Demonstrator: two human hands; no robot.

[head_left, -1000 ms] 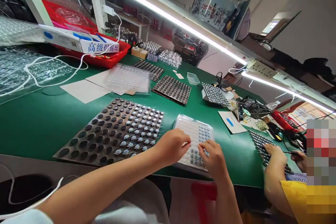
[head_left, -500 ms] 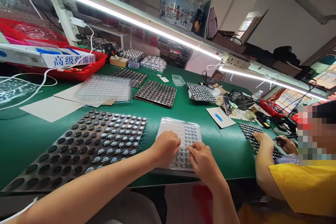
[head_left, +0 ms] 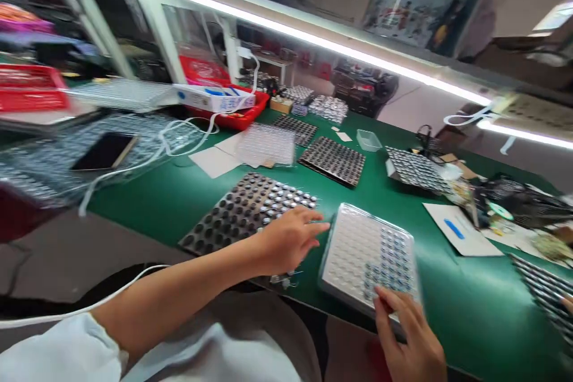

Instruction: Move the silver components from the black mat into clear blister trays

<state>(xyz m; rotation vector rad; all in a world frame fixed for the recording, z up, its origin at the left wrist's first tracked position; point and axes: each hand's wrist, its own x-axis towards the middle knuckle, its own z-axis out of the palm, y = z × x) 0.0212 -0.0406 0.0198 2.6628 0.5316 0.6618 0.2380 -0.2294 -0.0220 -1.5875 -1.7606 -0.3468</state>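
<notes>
My left hand hovers at the right edge of a dark tray of round pits, its fingers stretched out and apart. Small round silver parts with thin wires fill the tray's right side; the hand covers some of them. A pale plastic tray lies to the right, with rows of small round parts in its right portion. At its near edge my right hand has thumb and forefinger pinched together by the lowest parts. Whatever is between those fingertips is too small to make out.
Behind are stacked dark pitted trays, a clear ribbed sheet and a small clear box. A phone and white cable lie left. Far right, a co-worker's fingers touch another tray.
My view has swung left. My left hand has moved off the pale tray to the dark tray, its fingers opening out. My right hand has shifted toward the pale tray's near edge.
</notes>
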